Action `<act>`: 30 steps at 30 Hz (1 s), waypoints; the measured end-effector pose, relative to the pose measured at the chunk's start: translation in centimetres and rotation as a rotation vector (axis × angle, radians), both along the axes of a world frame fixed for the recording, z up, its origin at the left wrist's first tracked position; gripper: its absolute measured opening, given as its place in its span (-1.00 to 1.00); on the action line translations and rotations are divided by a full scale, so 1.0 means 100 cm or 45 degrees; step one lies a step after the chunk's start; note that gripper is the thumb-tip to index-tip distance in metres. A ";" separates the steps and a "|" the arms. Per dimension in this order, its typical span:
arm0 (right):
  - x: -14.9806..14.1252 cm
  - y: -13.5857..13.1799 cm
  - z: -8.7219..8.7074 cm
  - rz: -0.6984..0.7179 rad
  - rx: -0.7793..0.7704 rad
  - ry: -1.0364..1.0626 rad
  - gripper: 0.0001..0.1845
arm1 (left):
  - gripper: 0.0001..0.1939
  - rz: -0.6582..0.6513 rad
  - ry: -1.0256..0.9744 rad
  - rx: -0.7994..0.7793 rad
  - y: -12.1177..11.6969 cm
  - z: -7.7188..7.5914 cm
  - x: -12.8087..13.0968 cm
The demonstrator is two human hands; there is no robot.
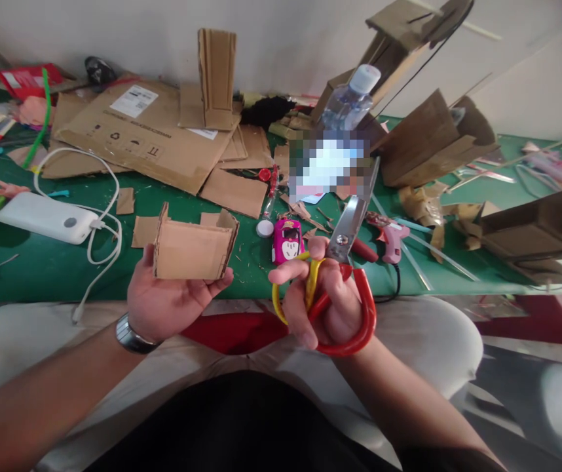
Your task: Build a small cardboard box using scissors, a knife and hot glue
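Observation:
A small folded cardboard piece (192,250) with upright side flaps rests in my left hand (166,301), which supports it from below and behind. The thumb is at its left edge and the fingertips show at its lower right. In my right hand (333,305) is a pair of scissors (344,237) with one red and one yellow handle; my fingers pass through the loops. The scissor blades point up and away and look closed together. Just left of the scissors sits a pink toy car (288,240) on the green table (232,288).
A power bank (48,217) with a white cable lies at the left. Flattened cardboard (148,141) covers the back. A water bottle (347,105) stands behind a pixelated bright screen (327,167). Right of the scissors are a pink glue gun (392,237) and cardboard structures (433,141).

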State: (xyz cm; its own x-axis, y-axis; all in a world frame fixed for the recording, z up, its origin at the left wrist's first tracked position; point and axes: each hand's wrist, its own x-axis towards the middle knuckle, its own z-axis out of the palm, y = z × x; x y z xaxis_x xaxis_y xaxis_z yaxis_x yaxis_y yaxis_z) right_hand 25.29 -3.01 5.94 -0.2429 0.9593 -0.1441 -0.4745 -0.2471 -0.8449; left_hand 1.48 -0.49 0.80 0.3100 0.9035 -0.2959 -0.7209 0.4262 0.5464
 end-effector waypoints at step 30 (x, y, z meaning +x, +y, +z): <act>0.007 -0.014 -0.013 -0.039 0.155 -0.125 -0.48 | -0.21 -0.051 -0.059 -0.028 0.001 -0.007 -0.006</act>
